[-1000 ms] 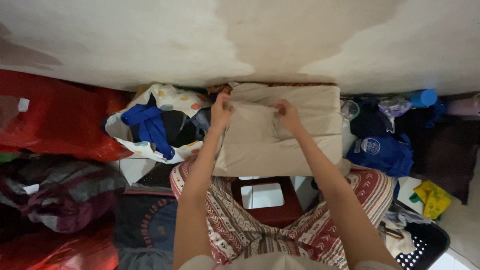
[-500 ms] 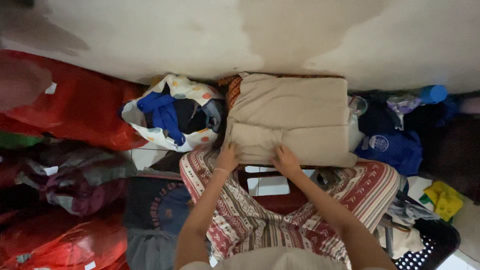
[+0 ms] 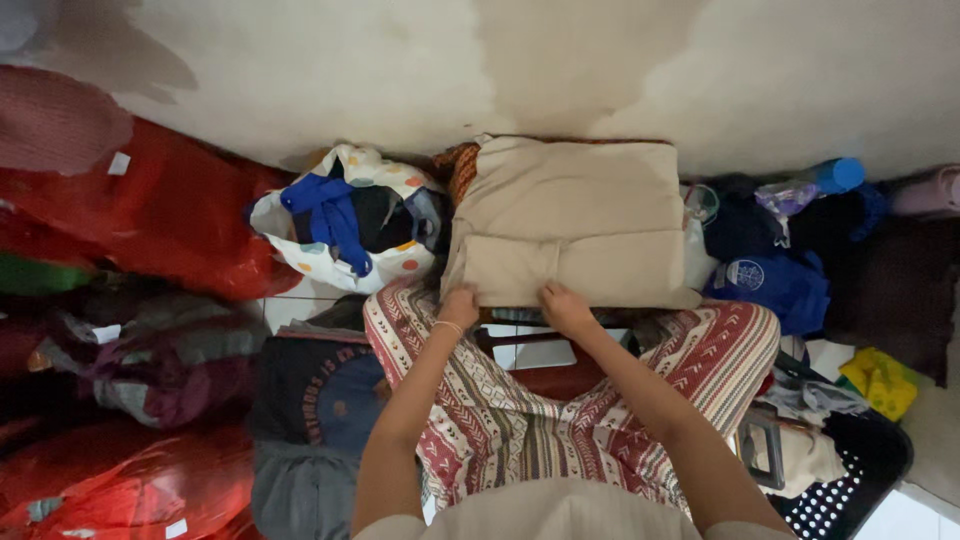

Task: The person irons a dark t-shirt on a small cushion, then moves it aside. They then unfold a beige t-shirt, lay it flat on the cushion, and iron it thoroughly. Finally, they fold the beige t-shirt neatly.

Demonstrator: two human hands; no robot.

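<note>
A folded beige garment [image 3: 572,223] lies flat in front of me against the wall. My left hand [image 3: 459,307] grips its near edge at the left. My right hand [image 3: 564,306] holds the same near edge a little to the right. Both hands rest at the fold's front border, above my lap in red and white patterned trousers [image 3: 520,410]. A thin bracelet is on my left wrist.
A spotted white bag [image 3: 345,222] with blue and dark clothes sits left of the garment. Red plastic bags [image 3: 150,215] fill the left side. Blue and dark clothing [image 3: 775,270] lies at the right, with a black perforated basket [image 3: 850,480] at the lower right.
My hands have moved from the garment's far part back to its near edge. The garment now lies folded flatter and smoother.
</note>
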